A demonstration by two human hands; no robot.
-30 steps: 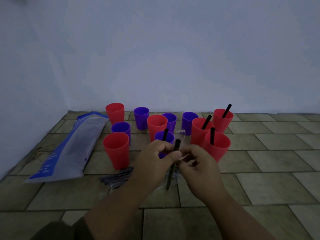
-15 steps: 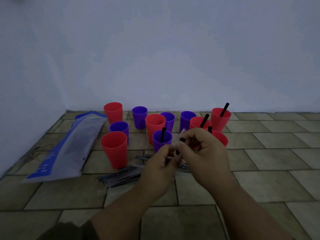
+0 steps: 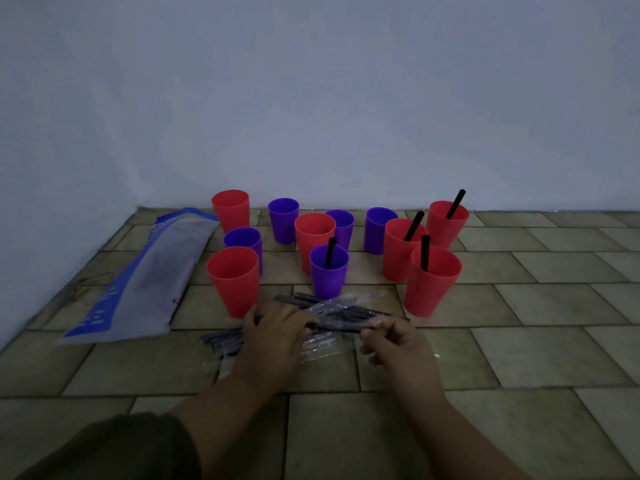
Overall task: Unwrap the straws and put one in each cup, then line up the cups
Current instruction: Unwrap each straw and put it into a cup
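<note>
Eleven cups stand on the tiled floor near the wall, six red and five purple, loosely bunched and not in a row. Four hold a black straw: front purple cup, front-right red cup, middle-right red cup and far-right red cup. The other seven have no straw showing. Pile of wrapped straws lies on the floor just in front of the front purple cup, between the front-left red cup and the front-right red cup. More wrapped ones lie just left of the left hand. Both hands are low over the pile. One wrapped straw runs between them. Right hand pinches its right end with thumb and forefinger, other fingers curled under. Left hand lies palm down with its fingers over the straw's left end and the pile; cannot tell if it grips or only rests there. Crumpled clear wrapper lies between the hands. Blue-and-white bag lies flat on the floor at left, beside the cups. Dark sleeve covers the left forearm.
</note>
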